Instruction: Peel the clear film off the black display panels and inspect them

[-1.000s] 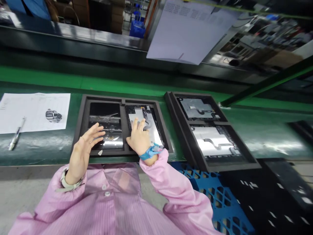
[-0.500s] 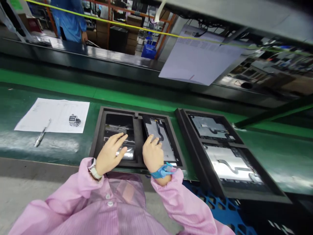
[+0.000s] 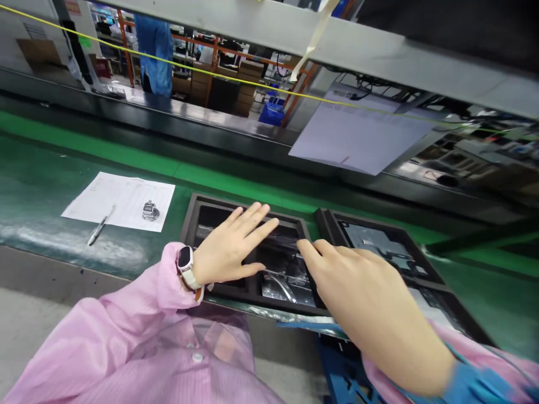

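left hand hovering flat, fingers spread, over near foam tray | right hand reaching across tray's right edge, fingers together and extended, holding nothing | tray sitting on green belt, second tray just beside it on the right | paper sheet, pen lying well left

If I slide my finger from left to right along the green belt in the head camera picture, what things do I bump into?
pen → paper sheet → small metal counter → left hand → right hand
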{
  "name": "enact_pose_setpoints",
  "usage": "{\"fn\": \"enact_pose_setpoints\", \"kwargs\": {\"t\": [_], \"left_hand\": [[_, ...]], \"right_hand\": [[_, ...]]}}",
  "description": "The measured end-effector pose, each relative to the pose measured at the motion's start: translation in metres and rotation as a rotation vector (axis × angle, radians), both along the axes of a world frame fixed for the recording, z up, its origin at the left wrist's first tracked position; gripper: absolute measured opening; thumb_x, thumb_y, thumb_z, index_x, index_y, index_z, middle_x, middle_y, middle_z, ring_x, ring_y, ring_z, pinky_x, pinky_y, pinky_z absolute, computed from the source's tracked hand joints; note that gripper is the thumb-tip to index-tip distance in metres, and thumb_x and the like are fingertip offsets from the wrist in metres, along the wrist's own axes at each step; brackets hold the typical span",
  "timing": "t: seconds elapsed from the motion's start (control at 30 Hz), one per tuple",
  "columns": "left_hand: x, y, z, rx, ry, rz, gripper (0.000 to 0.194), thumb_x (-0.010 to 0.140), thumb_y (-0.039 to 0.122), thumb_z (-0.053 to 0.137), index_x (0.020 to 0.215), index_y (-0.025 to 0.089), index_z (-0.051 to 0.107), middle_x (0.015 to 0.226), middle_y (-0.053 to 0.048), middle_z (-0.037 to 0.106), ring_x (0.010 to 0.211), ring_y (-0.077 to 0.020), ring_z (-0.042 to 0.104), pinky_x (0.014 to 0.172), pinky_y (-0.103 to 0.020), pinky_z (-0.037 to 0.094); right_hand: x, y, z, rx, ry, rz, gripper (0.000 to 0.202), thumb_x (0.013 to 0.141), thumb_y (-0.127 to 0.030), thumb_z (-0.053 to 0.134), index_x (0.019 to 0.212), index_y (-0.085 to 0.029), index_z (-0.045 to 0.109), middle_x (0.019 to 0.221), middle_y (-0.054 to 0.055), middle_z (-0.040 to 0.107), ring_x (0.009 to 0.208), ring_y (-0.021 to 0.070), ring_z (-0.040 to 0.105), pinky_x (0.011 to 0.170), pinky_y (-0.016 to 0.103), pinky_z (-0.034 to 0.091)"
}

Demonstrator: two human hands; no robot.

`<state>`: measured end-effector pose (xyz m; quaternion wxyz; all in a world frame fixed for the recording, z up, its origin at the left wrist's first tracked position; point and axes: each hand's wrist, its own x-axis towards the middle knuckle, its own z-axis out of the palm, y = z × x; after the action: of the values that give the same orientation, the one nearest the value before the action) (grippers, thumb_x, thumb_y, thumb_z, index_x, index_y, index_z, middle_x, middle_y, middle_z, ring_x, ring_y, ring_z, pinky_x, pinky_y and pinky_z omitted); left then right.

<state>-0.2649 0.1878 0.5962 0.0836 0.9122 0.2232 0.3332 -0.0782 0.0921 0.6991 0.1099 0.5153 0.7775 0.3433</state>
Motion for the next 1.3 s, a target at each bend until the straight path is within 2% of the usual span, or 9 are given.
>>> {"fn": "enact_pose_setpoints", "kwargs": {"t": [0.27,0.37,0.57,0.67,0.77,0.87,0.97,1.1,1.3], "left_hand": [[-0.024,-0.022,0.024,-0.686,-0.002,-0.499,0.047,0.096,0.018,0.049,0.142,0.016,0.059,0.137,-0.013,0.068,0.118,-0.0235,0.069,0.102,-0.033,0.053],[-0.035,-0.031,0.007,-0.973,-0.166,-0.431,0.035,0.090,0.021,0.059,0.122,0.017,0.071,0.112,-0.007,0.077,0.099,-0.0218,0.070,0.089,-0.030,0.053],[-0.053,-0.043,-0.050,-1.773,-0.826,-0.073,0.040,0.062,0.021,0.087,0.100,0.017,0.075,0.089,-0.001,0.077,0.078,-0.0158,0.069,0.071,-0.023,0.052],[-0.057,-0.047,-0.070,-1.822,-1.013,0.035,0.044,0.051,0.018,0.094,0.090,0.017,0.073,0.081,-0.001,0.076,0.070,-0.0151,0.068,0.065,-0.022,0.053],[-0.055,-0.048,-0.079,-1.801,-1.094,0.132,0.046,0.045,0.016,0.095,0.085,0.016,0.072,0.077,-0.001,0.075,0.067,-0.0164,0.069,0.062,-0.023,0.054],[-0.049,-0.046,-0.085,-1.783,-1.126,0.199,0.045,0.044,0.016,0.095,0.082,0.015,0.071,0.071,0.001,0.072,0.065,-0.0158,0.068,0.061,-0.023,0.054],[-0.044,-0.044,-0.091,-1.748,-1.113,0.223,0.047,0.048,0.017,0.093,0.089,0.016,0.071,0.072,0.001,0.071,0.070,-0.0183,0.070,0.067,-0.026,0.056],[-0.038,-0.044,-0.097,-1.717,-1.138,0.293,0.049,0.051,0.020,0.090,0.095,0.015,0.071,0.082,-0.001,0.075,0.079,-0.0210,0.071,0.073,-0.028,0.055],[-0.043,-0.049,-0.089,-1.713,-1.167,0.225,0.044,0.056,0.021,0.091,0.096,0.016,0.071,0.079,0.000,0.074,0.077,-0.0204,0.071,0.070,-0.028,0.056]], "right_hand": [[-0.028,-0.003,0.030,-0.214,0.073,0.557,0.035,0.049,-0.001,0.058,0.077,-0.019,0.066,0.064,0.002,0.060,0.049,0.0215,0.057,0.045,0.037,0.047],[-0.037,0.013,0.031,-0.255,0.151,0.561,0.027,0.057,0.000,0.059,0.073,-0.020,0.062,0.063,0.001,0.058,0.056,0.0228,0.060,0.057,0.039,0.055],[-0.007,0.041,0.014,0.141,0.754,0.410,0.030,0.097,-0.016,0.054,0.125,-0.017,0.065,0.131,0.012,0.070,0.126,0.0267,0.063,0.110,0.046,0.050],[0.025,0.060,-0.031,0.191,1.238,0.040,0.037,0.097,-0.032,0.056,0.127,-0.014,0.066,0.123,0.014,0.073,0.112,0.0275,0.069,0.098,0.048,0.055],[0.037,0.076,-0.079,-0.187,1.604,-0.197,0.041,0.093,-0.048,0.057,0.115,-0.015,0.070,0.104,0.011,0.077,0.088,0.0229,0.074,0.081,0.040,0.060],[0.024,0.084,-0.104,-0.303,1.620,-0.293,0.029,0.093,-0.043,0.056,0.092,-0.017,0.071,0.083,0.006,0.075,0.073,0.0196,0.071,0.073,0.034,0.057],[0.002,0.079,-0.112,-0.017,1.346,-0.366,0.023,0.095,-0.033,0.053,0.082,-0.019,0.067,0.081,0.007,0.074,0.078,0.0221,0.070,0.078,0.037,0.054],[-0.010,0.053,-0.118,0.067,1.225,0.030,0.024,0.099,-0.027,0.049,0.084,-0.021,0.067,0.114,0.011,0.077,0.112,0.0258,0.070,0.104,0.045,0.051],[0.007,0.006,-0.126,-0.663,1.797,0.649,0.021,0.097,-0.024,0.048,0.077,-0.022,0.054,0.087,0.004,0.081,0.084,0.0217,0.080,0.102,0.048,0.058]]}}
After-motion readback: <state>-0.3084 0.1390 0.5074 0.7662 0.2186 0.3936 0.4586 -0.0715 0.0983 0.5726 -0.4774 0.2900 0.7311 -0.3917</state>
